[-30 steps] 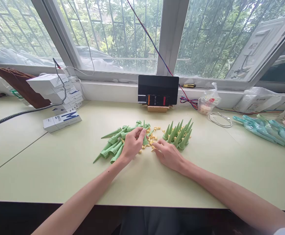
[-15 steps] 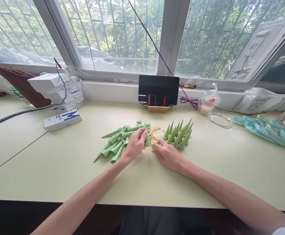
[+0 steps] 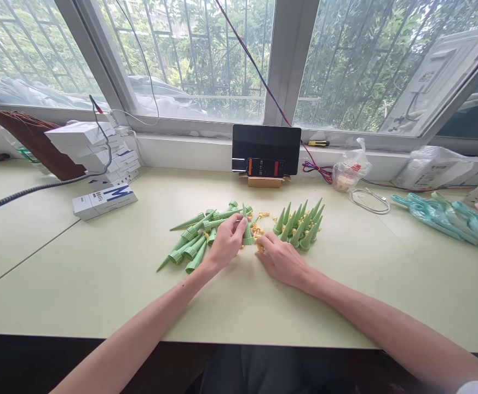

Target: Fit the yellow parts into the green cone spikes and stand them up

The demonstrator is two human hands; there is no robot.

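My left hand [image 3: 228, 241] is closed on a green plastic watering spike [image 3: 247, 235], its point up and its wide ribbed end down. My right hand [image 3: 282, 257] is just to the right, its fingers pinched at a small yellow plastic valve [image 3: 260, 248], partly hidden by the fingertips. Other yellow valves [image 3: 264, 214] lie loose behind and between the hands. A heap of green spikes [image 3: 189, 235] lies on its side left of my left hand. Beyond my right hand, several spikes [image 3: 300, 227] stand upright in a tight group with yellow bits among them.
The pale table [image 3: 206, 306] runs up to a window ledge. A phone [image 3: 265, 167] leans on a black tablet [image 3: 266, 142] at the back. White boxes [image 3: 105, 201] stand left; a plastic bag [image 3: 350, 167], a coiled cable [image 3: 369, 201] and turquoise hangers [image 3: 436, 219] lie right.
My right hand has shifted very slightly at the yellow valves. My left hand keeps the spike in almost the same place.
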